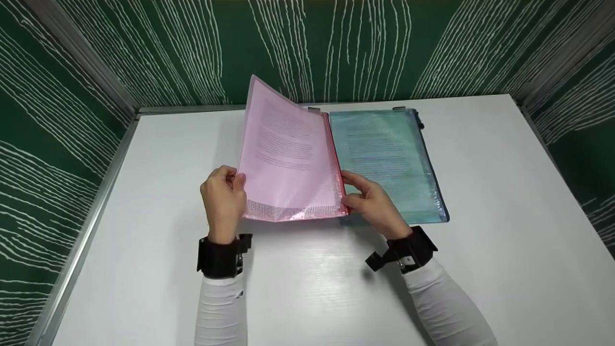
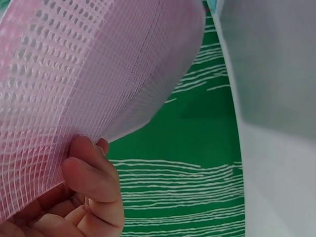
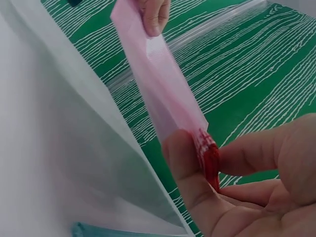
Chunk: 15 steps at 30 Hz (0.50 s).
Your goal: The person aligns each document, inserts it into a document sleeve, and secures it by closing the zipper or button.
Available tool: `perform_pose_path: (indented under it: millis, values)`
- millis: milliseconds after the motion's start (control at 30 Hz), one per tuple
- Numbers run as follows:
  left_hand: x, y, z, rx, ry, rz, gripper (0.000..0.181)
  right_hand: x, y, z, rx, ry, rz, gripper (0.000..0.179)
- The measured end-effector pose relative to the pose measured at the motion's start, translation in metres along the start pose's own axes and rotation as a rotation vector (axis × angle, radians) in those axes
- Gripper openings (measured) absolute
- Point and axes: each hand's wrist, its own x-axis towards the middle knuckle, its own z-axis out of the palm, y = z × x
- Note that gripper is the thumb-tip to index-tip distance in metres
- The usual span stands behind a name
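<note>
A pink mesh zipper pouch with a printed sheet showing through is held up at a tilt above the table. My left hand pinches its left edge near the lower corner; in the left wrist view the thumb and fingers grip the mesh. At the red zipper edge on the right, my right hand pinches the pouch low down, and the right wrist view shows the red end between thumb and fingers. A teal zipper pouch, also with a printed sheet, lies flat to the right, partly behind the pink one.
The white table meets a green wall with white wavy lines at the back. A metal rail runs along the left edge. Small dark clips show at the table's back edge.
</note>
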Motion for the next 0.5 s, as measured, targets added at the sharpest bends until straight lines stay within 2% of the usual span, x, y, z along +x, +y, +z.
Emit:
perform_pose_path:
  millis: [500]
  values:
    - [0.0029, -0.0082, 0.0009, 0.044, -0.015, -0.027, 0.011, 0.0026, 0.0110, 0.0048, -0.101, 0.014, -0.026, 0.062]
